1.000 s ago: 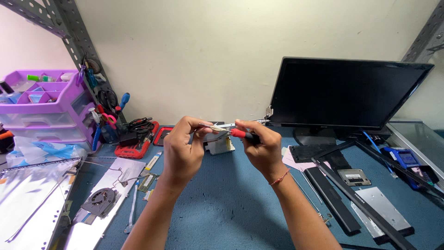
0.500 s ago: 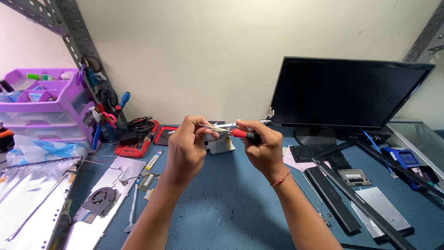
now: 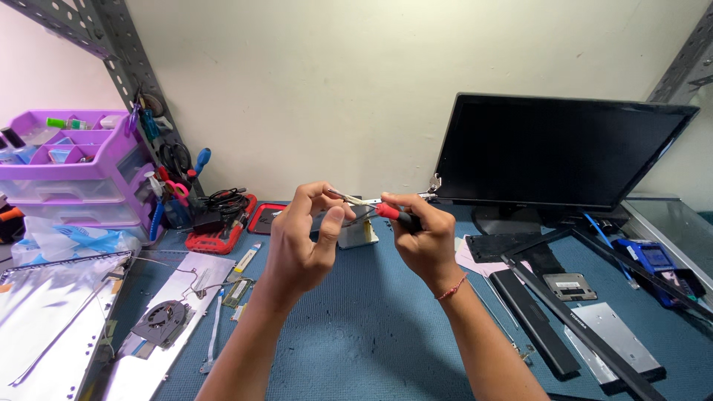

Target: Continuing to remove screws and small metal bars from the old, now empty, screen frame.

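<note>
Both hands raised above the tabletop (image 3: 371, 327), close together at mid-frame. Right hand (image 3: 422, 236) is clenched around a red-handled screwdriver (image 3: 392, 213), handle mostly buried in the fist, red end showing toward the left. Left hand (image 3: 301, 241) pinches a small pale metal part (image 3: 349, 198) between thumb and fingertips, thin and elongated, held just beside the screwdriver's end; whether tip and part touch cannot be told. A red thread bracelet (image 3: 451, 288) sits on the right wrist.

Tabletop is covered with a blue, coarse-textured mat. Plain off-white wall behind; perforated grey metal uprights at both edges.

Black flat monitor (image 3: 557, 152) stands at right, screen dark and glossy. In front of it: long black plastic strips and a flat silver drive (image 3: 613, 338). At left: shiny metal sheet (image 3: 44, 312), round black cooling fan (image 3: 160, 321), purple plastic drawer unit (image 3: 70, 167) with translucent drawers, red tool tray (image 3: 219, 230) with cables.
</note>
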